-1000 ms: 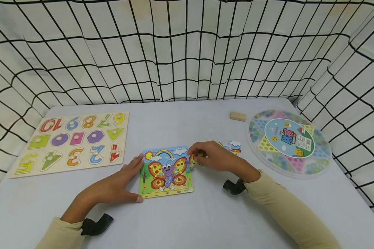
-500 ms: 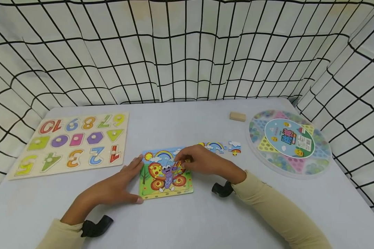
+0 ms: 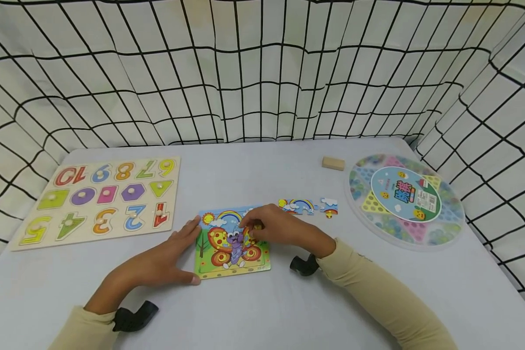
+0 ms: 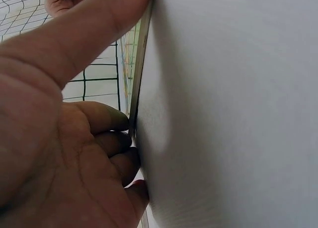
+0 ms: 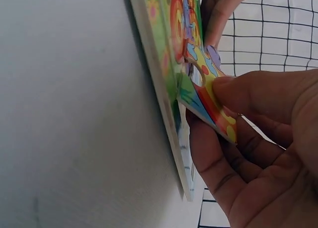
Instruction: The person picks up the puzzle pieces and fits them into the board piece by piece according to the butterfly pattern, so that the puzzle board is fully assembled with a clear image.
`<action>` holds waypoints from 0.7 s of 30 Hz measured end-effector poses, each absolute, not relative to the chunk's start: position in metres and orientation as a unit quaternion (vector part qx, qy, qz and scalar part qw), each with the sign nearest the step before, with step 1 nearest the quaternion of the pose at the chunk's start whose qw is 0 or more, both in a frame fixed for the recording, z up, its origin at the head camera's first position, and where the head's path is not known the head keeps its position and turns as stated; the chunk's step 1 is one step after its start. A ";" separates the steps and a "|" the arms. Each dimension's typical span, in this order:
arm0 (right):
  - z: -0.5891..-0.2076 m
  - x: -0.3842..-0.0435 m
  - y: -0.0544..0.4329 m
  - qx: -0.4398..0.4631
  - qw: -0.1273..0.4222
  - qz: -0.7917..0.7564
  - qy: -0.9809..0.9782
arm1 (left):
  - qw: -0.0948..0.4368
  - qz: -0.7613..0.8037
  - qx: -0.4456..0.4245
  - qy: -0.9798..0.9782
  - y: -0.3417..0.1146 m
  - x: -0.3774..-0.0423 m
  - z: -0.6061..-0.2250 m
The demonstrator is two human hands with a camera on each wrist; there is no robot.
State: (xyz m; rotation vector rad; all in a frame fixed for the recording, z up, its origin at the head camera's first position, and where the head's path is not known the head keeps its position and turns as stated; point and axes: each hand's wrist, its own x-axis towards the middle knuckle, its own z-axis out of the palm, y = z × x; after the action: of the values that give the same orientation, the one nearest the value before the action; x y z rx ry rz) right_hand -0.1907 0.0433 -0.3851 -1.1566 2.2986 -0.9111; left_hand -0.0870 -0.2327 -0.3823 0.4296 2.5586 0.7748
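Note:
A jigsaw board (image 3: 205,265) with a butterfly picture lies on the white table. My left hand (image 3: 164,260) rests against its left edge, thumb at the near corner and fingers spread along the side. Over the board's right part, my right hand (image 3: 277,226) pinches a puzzle piece (image 5: 211,101) between thumb and fingers. In the right wrist view this yellow, red and green piece is tilted, one end close against the board, with an uncovered part of the board beneath it. The head view shows little of the piece behind the fingers.
Loose rainbow puzzle pieces (image 3: 301,206) lie beyond the right hand. A number-and-shape peg board (image 3: 94,233) is at left. At right sit a wooden block (image 3: 333,163) and a round game box (image 3: 363,223). Black netting (image 3: 262,87) surrounds the table's back and sides.
My right hand has moved left with the puzzle piece, from beside the board to over its right part, uncovering more of the loose rainbow pieces. The left hand has stayed in place.

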 end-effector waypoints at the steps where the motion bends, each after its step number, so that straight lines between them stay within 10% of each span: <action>1: -0.385 -0.190 0.043 -0.417 0.202 -0.324 0.825 | 0.216 0.278 0.153 0.923 -0.233 -0.087 -0.382; 21: -0.387 -0.187 0.034 -0.411 0.162 -0.266 0.857 | 0.221 0.277 0.143 0.924 -0.233 -0.085 -0.382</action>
State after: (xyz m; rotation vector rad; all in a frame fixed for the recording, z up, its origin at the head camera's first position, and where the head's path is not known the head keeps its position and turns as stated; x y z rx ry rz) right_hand -0.1868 0.0345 -0.3873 -1.1736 2.4446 -0.7591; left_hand -0.0852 -0.2332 -0.3817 0.3963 2.5549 0.7664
